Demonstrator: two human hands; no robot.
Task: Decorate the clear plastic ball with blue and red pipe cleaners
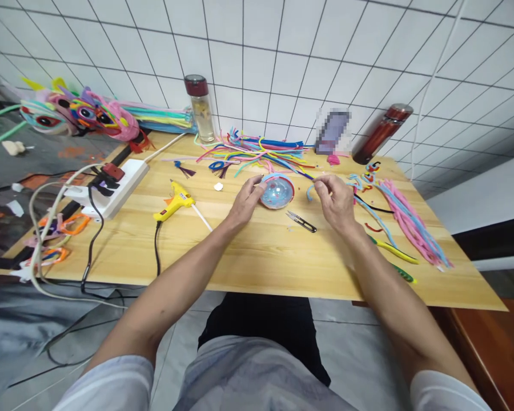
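Note:
My left hand (245, 201) grips the near-left rim of a clear plastic half-dome (277, 192), edged with light blue and red fuzzy trim. To its right, my right hand (336, 201) is closed in a pinch above the table. A dark blue pipe cleaner (305, 175) reaches toward those fingertips, and a curled light blue piece (309, 193) lies beside them; whether either is held is hidden. Between the hands and slightly nearer me lie small thread snips (301, 221). Behind the dome spreads a pile of colourful pipe cleaners (257, 153).
At left are a yellow hot glue gun (175, 202), a white power strip (115, 191) with cables, and fuzzy animal heads (81, 117). A glass bottle (202, 111) and red flask (383, 134) stand by the wall. Pink pipe cleaners (411, 222) and green-and-yellow-handled pliers (394, 249) lie right.

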